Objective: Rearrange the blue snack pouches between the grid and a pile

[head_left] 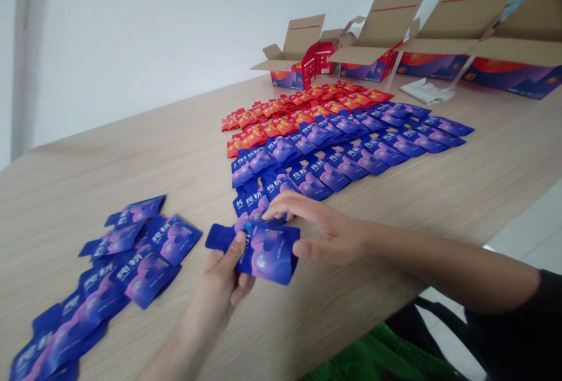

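Pinching a blue foil sachet [267, 255] between them, the left hand [217, 290] and right hand [331, 234] could, if they slip, scatter the sachet rows [311, 164] just beyond it.

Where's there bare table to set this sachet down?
Bare wood tabletop lies left of the laid-out red and blue sachet rows, above the loose blue sachets. Another strip runs right of the rows, beyond the right hand. It's crowded around the held blue sachet and across the rows.
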`<state>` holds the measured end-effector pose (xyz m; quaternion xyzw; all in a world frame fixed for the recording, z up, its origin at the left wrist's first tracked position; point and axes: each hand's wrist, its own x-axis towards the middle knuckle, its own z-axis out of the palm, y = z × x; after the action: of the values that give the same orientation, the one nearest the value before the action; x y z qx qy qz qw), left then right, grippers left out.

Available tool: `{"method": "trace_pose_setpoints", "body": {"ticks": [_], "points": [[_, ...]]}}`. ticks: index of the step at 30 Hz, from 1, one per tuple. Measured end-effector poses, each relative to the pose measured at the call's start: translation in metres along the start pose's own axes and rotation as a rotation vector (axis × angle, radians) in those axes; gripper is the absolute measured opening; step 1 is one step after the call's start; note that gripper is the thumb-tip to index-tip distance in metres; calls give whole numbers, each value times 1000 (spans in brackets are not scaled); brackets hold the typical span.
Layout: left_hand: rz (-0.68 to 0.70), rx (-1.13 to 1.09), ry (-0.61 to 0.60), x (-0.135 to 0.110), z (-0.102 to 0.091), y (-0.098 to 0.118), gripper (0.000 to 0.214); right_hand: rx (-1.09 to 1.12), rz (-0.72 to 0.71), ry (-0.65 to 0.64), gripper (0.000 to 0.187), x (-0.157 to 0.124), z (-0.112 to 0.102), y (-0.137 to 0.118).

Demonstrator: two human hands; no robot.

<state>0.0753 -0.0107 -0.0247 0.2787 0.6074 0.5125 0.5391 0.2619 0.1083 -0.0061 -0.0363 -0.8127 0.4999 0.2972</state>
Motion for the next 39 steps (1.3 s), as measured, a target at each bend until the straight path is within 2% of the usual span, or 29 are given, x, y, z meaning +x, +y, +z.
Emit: {"method": "trace_pose_setpoints", "body": {"ticks": [3,7,9,12,15,17,19,22,25,28,31,33,37,39], "points": [[-57,-105,14,4,-3,1,56,-194,-130,-67,49,-1,-2,-8],[-134,-147,-27,1,0,-4,55,-456,-274,-124,24,-5,9,2],[-148,-187,-100,-2,2,-4,56,-490,-381,-77,24,-7,12,10],[-140,-272,-286,-4,-1,1,54,-448,-457,101,29,-8,9,12],[-80,-286,-416,-3,-8,8,57,-364,-312,308,28,-8,1,2],[23,-231,-411,-3,-14,11,54,-322,-184,429,22,-6,-1,-3],[151,-136,-350,-4,-18,11,52,-276,-111,466,19,-4,-2,-5],[267,155,-224,-7,-20,11,44,-213,-51,359,19,-2,1,-1],[299,433,-79,-11,-17,11,45,-196,100,182,17,-1,-2,2],[302,430,-24,-10,-14,13,47,-187,186,43,21,0,-11,-3],[296,397,-105,-6,-11,14,47,-220,81,20,22,1,-26,-12],[274,352,-129,-3,-10,13,49,-275,28,90,18,0,-41,-15],[170,235,-145,3,-9,5,50,-398,39,447,11,-9,-78,-3],[163,279,-210,6,-10,-1,45,-485,28,551,16,-16,-91,12]]}}
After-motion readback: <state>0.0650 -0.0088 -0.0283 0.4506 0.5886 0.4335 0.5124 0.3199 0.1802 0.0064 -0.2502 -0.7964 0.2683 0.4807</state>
